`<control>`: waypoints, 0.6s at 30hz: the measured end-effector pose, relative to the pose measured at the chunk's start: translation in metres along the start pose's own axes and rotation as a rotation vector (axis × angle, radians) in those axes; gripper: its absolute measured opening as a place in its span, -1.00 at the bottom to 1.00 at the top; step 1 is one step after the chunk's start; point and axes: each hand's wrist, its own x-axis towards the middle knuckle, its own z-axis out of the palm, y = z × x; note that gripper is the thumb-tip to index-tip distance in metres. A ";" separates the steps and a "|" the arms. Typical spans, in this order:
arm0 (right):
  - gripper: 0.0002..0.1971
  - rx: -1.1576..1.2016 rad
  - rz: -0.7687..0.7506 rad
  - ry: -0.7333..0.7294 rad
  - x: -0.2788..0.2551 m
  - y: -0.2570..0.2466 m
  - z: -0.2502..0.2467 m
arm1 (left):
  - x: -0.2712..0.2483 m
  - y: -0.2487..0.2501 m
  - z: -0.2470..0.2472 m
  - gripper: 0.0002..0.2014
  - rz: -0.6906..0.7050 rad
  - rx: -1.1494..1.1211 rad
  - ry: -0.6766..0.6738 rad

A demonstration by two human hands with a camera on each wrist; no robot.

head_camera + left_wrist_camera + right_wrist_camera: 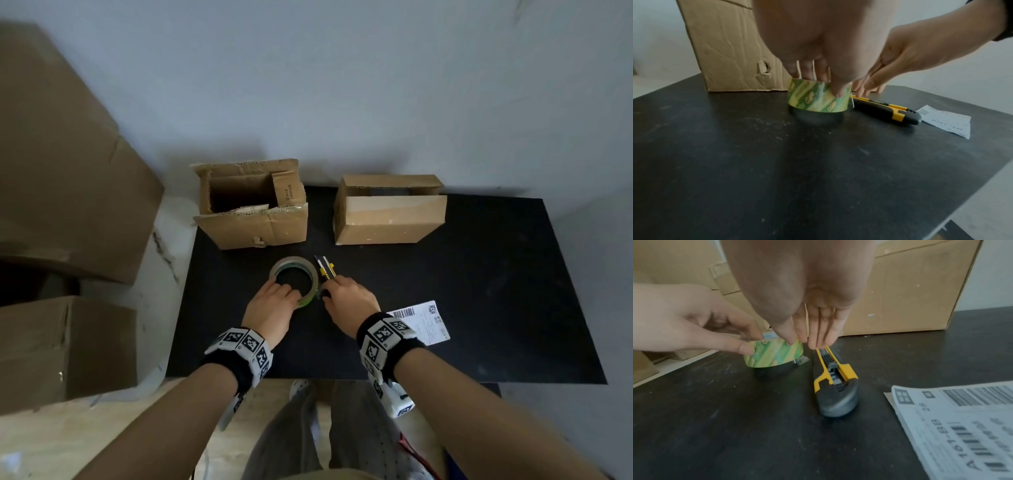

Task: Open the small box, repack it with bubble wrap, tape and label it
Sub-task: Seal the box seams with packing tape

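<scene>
A green-and-yellow tape roll (294,279) lies flat on the black table (479,291). My left hand (294,296) pinches its near rim, fingers inside the ring and thumb (838,91) on the outer wall. A yellow-and-black utility knife (325,269) lies just right of the roll. My right hand (330,286) hovers over it with straight fingers (818,337) touching its top. A printed shipping label (424,320) lies by my right wrist. An open cardboard box (251,219) stands at the back left, a second box (388,219) with half-lowered flaps at the back right.
Large cardboard boxes (61,171) stand off the table to the left, against the wall. The table's near edge (376,378) runs just under my wrists. My legs show below it.
</scene>
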 end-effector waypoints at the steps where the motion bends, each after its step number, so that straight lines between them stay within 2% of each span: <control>1: -0.67 -0.003 -0.004 0.000 0.000 0.000 -0.001 | -0.003 0.002 0.000 -0.73 -0.003 -0.014 0.019; 5: -0.65 0.059 0.029 -0.027 -0.001 -0.002 -0.005 | -0.012 0.009 -0.011 -0.81 -0.057 -0.149 0.089; 11: -0.70 0.522 0.118 0.066 -0.004 -0.010 -0.025 | -0.025 0.018 -0.029 -0.81 -0.132 -0.362 0.178; 13: -0.70 0.646 0.159 0.123 -0.007 -0.012 -0.034 | -0.028 0.021 -0.036 -0.83 -0.123 -0.393 0.210; 18: -0.74 0.777 0.225 0.262 -0.014 -0.007 -0.059 | -0.030 0.029 -0.057 -0.88 -0.011 -0.440 0.287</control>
